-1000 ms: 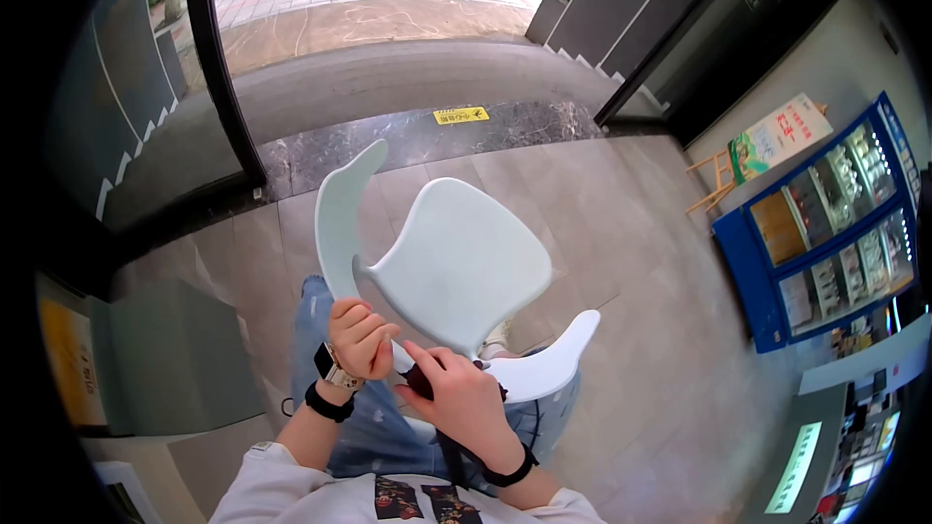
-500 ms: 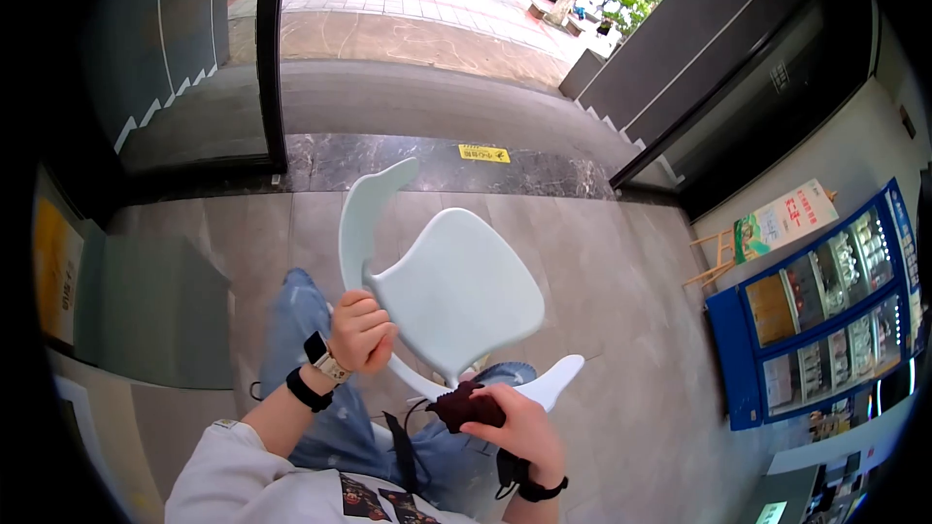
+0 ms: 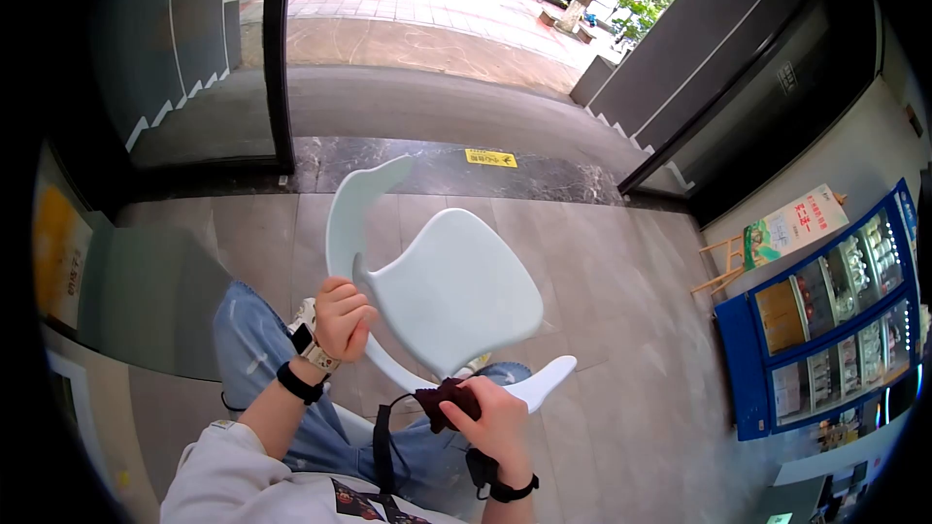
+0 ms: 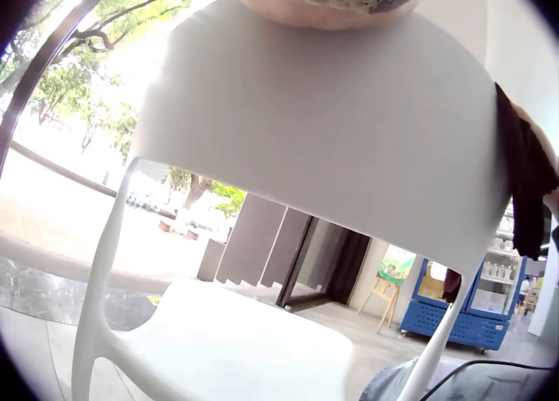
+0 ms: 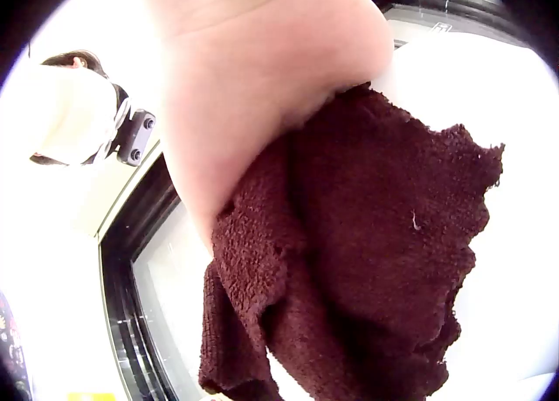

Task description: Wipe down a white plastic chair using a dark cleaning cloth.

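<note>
A pale chair fills the middle of the head view, its seat [image 3: 461,291] beyond the curved backrest [image 4: 323,113]. My left hand [image 3: 345,320] grips the backrest's top edge on the left, fingers curled over it. Farther right along that edge, my right hand [image 3: 497,417] holds a dark maroon cloth [image 3: 447,403] against the backrest. In the right wrist view the cloth [image 5: 376,226] looks bunched under the palm, with a ragged edge hanging out; the fingertips are hidden. From the left wrist, the backrest shows its broad face, with the cloth draped at its right end.
My legs in jeans [image 3: 252,330] are close behind the chair. A grey cabinet [image 3: 160,301] stands at left. To the right are a blue display fridge [image 3: 743,369] and a sign on an easel [image 3: 796,228]. Ahead, a doorway has a dark stone threshold [image 3: 388,160].
My right hand, close beside the left a second ago, has moved right along the backrest with the cloth, then slightly back. The left hand keeps its grip. The head view has tilted up.
</note>
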`<control>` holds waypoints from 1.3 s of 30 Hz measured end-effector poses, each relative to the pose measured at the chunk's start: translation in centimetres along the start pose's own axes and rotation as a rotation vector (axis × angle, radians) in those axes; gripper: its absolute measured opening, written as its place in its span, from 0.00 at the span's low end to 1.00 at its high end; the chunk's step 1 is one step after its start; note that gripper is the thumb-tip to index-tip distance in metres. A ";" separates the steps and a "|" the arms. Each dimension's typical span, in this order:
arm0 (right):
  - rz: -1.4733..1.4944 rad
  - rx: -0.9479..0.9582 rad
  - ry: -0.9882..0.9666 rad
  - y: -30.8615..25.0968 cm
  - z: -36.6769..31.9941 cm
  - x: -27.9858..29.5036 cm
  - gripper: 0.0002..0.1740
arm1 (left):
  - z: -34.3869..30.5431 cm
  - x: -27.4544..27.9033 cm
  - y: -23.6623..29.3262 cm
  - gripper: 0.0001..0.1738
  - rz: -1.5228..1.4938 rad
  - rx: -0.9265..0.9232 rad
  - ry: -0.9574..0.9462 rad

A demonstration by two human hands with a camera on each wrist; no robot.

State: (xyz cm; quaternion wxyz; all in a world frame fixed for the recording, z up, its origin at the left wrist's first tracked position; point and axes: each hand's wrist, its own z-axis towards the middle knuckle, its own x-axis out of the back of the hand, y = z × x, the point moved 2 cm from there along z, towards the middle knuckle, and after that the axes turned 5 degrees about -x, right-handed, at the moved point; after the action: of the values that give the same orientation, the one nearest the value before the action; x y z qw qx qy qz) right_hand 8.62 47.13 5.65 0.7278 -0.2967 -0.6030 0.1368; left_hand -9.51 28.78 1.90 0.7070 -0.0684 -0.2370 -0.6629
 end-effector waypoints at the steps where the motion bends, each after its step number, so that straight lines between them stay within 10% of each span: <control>1: 0.005 -0.001 -0.002 0.0 0.1 -0.1 0.19 | 0.1 0.0 0.0 0.04 0.001 0.004 -0.002; 16: -0.227 0.087 0.025 -9.2 4.6 -6.7 0.21 | -0.1 0.1 -0.3 0.05 -0.035 -0.027 0.027; 27: -0.008 0.036 -0.243 -2.9 0.7 0.2 0.19 | 0.4 0.6 -0.1 0.06 -0.041 -0.020 -0.058; 32: 0.128 0.082 -0.070 3.2 -1.5 3.3 0.20 | 0.2 0.4 -0.3 0.05 -0.045 -0.008 -0.077; 39: -0.108 0.041 -0.121 -1.2 -0.2 1.3 0.19 | 0.2 0.0 -0.4 0.04 -0.047 -0.041 -0.015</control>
State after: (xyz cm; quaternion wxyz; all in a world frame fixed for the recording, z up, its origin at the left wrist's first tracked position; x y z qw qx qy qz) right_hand 8.94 46.83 7.34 0.7023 -0.2399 -0.6580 0.1274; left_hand -9.94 28.82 1.98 0.6879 -0.0821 -0.2301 -0.6834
